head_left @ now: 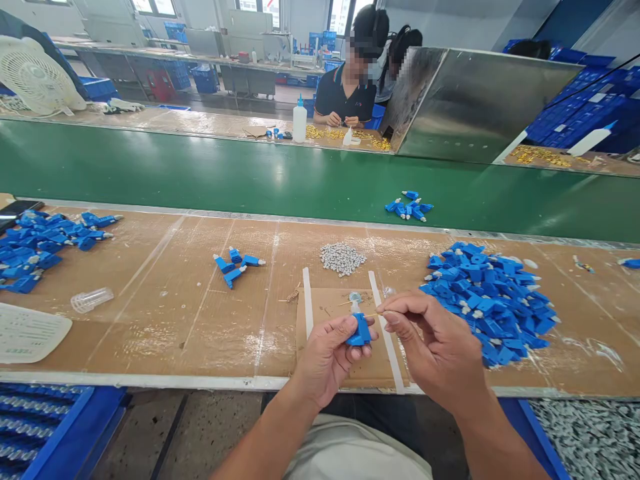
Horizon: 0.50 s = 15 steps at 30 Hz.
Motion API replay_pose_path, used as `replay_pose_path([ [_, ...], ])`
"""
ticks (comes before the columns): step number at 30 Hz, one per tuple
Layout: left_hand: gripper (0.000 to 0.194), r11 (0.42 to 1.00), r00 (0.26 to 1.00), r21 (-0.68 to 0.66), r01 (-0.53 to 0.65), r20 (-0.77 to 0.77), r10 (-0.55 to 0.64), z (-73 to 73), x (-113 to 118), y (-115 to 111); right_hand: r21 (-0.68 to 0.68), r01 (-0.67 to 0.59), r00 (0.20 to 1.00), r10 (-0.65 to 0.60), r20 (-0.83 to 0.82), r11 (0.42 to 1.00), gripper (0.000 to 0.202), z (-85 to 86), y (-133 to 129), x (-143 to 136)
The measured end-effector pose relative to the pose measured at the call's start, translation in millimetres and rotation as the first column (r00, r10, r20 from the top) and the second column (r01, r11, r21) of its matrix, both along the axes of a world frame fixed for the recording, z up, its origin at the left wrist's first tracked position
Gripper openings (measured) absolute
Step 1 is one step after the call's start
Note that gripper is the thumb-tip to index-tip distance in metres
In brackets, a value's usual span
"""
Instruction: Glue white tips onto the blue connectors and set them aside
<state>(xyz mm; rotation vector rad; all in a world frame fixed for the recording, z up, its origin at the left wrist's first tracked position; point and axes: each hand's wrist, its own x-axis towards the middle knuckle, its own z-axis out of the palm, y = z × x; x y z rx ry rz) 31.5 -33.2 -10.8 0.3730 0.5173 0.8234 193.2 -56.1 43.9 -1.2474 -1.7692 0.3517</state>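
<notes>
My left hand point(325, 357) is closed round a small blue plastic part point(359, 331), its pale tip pointing away from me. Between the thumb and fingertips of my right hand point(440, 350) is a thin yellowish stick point(371, 316), its far end close to the blue part; whether they touch I cannot tell. Both hands are above a cardboard piece point(320, 303) edged with white tape strips. A small round pale-blue blob point(355, 297) lies just beyond the held part. Right of my right hand is a large heap of similar blue parts point(490, 300).
Small grey pieces point(343, 259) lie in a pile beyond the cardboard. More blue parts point(233, 268) lie to the left, with a clear plastic cup point(93, 300). A green belt point(225, 167) runs across, carrying a few blue parts point(410, 207). Beyond it sits a person point(345, 93) at work.
</notes>
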Motion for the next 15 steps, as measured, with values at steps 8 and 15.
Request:
replay_pose_path([
  [8, 0.032, 0.999, 1.0, 0.03, 0.018, -0.006, -0.017, -1.0, 0.0, 1.0, 0.002, -0.001, 0.999, 0.001, 0.038, 1.0, 0.011, -1.6, 1.4, -0.5],
  [15, 0.031, 0.999, 1.0, 0.031, 0.016, -0.008, -0.016, -1.9, -0.5, 1.7, -0.002, -0.003, 0.999, 0.003, 0.048, 1.0, 0.011, -5.3, 2.7, -0.9],
])
